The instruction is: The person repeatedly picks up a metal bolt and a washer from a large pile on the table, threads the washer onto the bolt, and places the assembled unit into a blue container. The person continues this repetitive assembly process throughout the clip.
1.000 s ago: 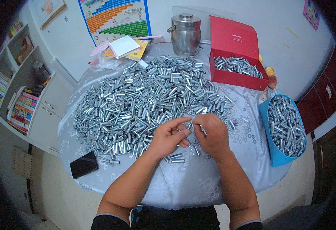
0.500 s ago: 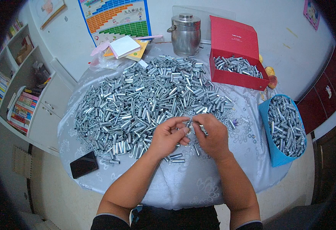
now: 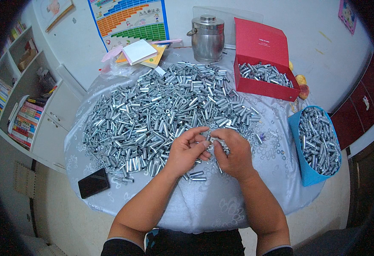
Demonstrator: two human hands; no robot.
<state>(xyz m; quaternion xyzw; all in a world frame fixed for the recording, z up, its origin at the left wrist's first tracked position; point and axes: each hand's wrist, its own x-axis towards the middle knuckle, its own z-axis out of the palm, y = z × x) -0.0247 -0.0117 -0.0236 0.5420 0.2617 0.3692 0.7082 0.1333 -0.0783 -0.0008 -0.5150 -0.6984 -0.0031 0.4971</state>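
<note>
Over tbl [image 3: 281,187] w/ metal pcs [image 3: 161,111], L hand [image 3: 185,152] pinching tube [image 3: 208,138], R hand [image 3: 234,154] grip unclear

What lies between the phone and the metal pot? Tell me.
In the head view, the pile of metal parts lies between the phone and the pot.

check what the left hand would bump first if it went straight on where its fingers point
Most likely the right hand, which sits just to the right of the left hand, across that line. Depth is unclear here, so it could pass slightly above or below.
</note>
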